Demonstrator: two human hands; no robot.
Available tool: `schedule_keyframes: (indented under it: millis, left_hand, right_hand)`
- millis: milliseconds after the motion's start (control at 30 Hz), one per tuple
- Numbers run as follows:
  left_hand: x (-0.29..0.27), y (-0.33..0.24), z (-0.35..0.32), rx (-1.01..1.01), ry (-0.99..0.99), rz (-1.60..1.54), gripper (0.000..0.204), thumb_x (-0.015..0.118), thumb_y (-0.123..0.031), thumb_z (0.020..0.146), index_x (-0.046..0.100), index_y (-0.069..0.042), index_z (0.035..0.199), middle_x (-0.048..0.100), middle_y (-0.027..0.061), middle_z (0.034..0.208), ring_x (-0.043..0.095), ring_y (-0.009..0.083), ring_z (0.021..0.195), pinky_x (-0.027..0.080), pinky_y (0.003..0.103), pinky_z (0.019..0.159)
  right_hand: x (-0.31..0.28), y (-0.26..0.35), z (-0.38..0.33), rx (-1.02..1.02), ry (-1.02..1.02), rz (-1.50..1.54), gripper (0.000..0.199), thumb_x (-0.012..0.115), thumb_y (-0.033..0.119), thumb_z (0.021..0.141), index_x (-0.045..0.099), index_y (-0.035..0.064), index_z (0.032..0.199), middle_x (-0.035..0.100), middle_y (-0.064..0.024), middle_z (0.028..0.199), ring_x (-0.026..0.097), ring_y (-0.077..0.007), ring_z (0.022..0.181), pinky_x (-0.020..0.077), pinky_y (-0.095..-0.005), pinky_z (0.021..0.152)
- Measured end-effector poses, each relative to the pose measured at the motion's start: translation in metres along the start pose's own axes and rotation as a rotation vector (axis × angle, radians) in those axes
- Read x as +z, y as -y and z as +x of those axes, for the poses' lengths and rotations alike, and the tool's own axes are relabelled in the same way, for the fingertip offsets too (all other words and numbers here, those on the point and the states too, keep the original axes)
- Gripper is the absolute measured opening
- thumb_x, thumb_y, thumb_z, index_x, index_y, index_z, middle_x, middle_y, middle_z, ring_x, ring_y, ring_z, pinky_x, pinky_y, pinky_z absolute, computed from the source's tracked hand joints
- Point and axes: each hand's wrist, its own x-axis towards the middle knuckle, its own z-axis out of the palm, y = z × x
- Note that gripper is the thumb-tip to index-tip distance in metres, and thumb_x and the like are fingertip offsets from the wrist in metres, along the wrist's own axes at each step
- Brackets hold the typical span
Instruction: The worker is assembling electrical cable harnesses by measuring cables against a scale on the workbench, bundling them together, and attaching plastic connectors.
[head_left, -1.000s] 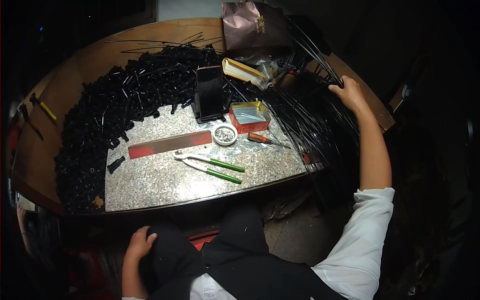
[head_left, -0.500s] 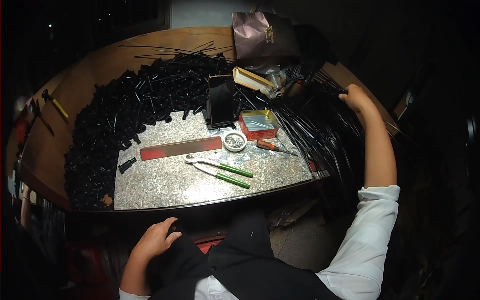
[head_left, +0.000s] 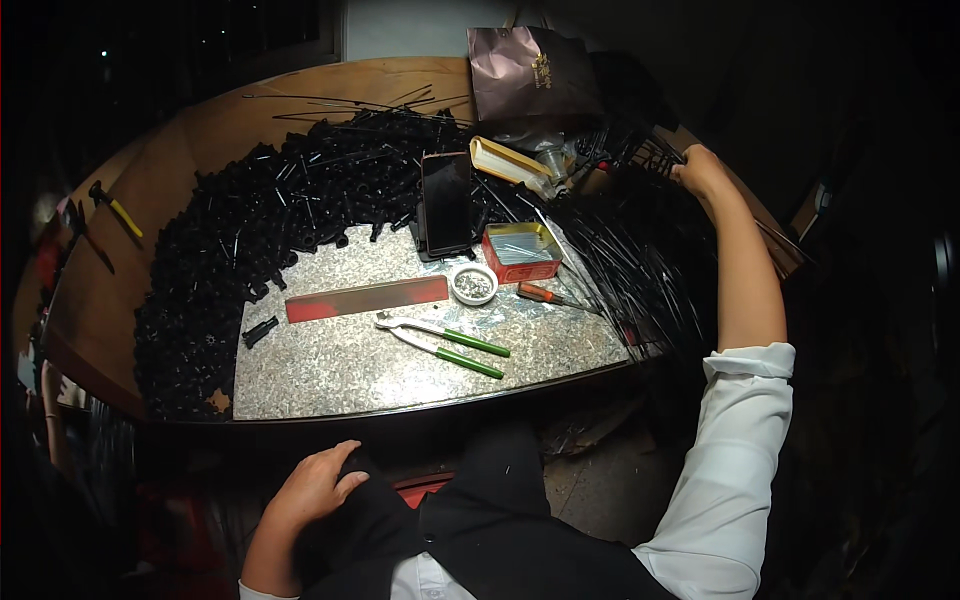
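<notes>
My right hand (head_left: 705,172) reaches to the far right of the bench, its fingers curled around thin black rods (head_left: 662,152). Rod ends show beside the fingers and again past my forearm; how many I hold cannot be made out. Below it lies a large dark bundle of similar rods (head_left: 640,245). My left hand (head_left: 318,482) rests over my lap at the near edge, fingers extended and holding nothing. Nearest on the bench top are green-handled pliers (head_left: 450,345), a long red-and-brown bar (head_left: 367,298) and a short black fitting (head_left: 260,332).
A heap of black plastic parts (head_left: 230,215) covers the left and back. A phone on a stand (head_left: 446,205), a small white bowl (head_left: 473,285) of metal bits, a red tin (head_left: 522,253) of thin rods and a screwdriver (head_left: 545,294) stand mid-bench. A paper bag (head_left: 530,75) is behind.
My right hand has moved slightly away from me and to the left, and rods now show at its fingers. The left hand has barely moved. The whole view has shifted slightly.
</notes>
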Motion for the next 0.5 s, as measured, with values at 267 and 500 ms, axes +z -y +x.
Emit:
schedule_keyframes:
  millis: [267,500]
  left_hand:
    - [-0.002,0.025,0.016,0.013,-0.031,-0.005,0.048,0.065,-0.027,0.085,0.052,0.001,0.122,0.06,0.023,0.116,0.057,0.0392,0.106,0.047,0.042,0.091]
    - [-0.012,0.046,0.057,-0.03,-0.054,0.002,0.046,0.068,-0.023,0.083,0.054,0.001,0.12,0.061,0.022,0.114,0.059,0.0392,0.104,0.048,0.041,0.088]
  right_hand:
    - [0.051,0.048,0.043,-0.248,-0.287,0.103,0.024,0.059,0.02,0.089,0.063,-0.0025,0.098,0.067,-0.02,0.093,0.065,-0.0279,0.091,0.0495,-0.0381,0.078]
    - [0.12,0.112,0.107,-0.32,-0.182,0.56,0.021,0.056,0.022,0.09,0.059,0.0003,0.088,0.064,-0.0118,0.073,0.061,-0.021,0.063,0.0474,-0.0375,0.064]
